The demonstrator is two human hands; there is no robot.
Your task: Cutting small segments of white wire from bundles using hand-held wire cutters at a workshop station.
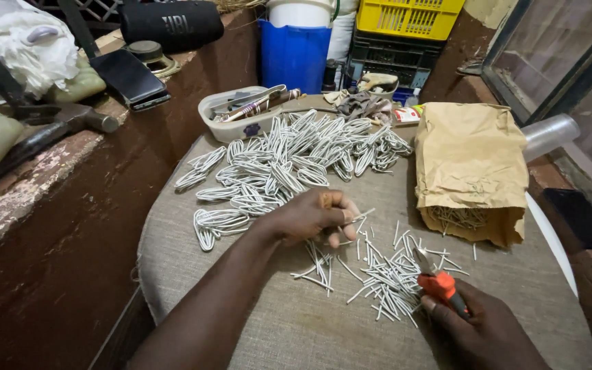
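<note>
My left hand [313, 218] is closed around a small bunch of short white wire pieces [359, 218], their ends sticking out to the right. My right hand [477, 327] grips orange-handled pliers [440, 282], jaws pointing up-left over a scattered pile of cut white wire pieces [385, 270] on the grey cloth-covered table [296, 329]. Behind my left hand lies a large heap of looped white wire bundles [289, 164].
A brown paper bag [471, 164] holding more wire pieces lies at the right. A white tub of tools [241, 113] sits behind the heap. A blue bucket [294, 55] and yellow crate [405, 17] stand at the back. A phone [130, 77] and hammer [70, 123] rest on the left ledge.
</note>
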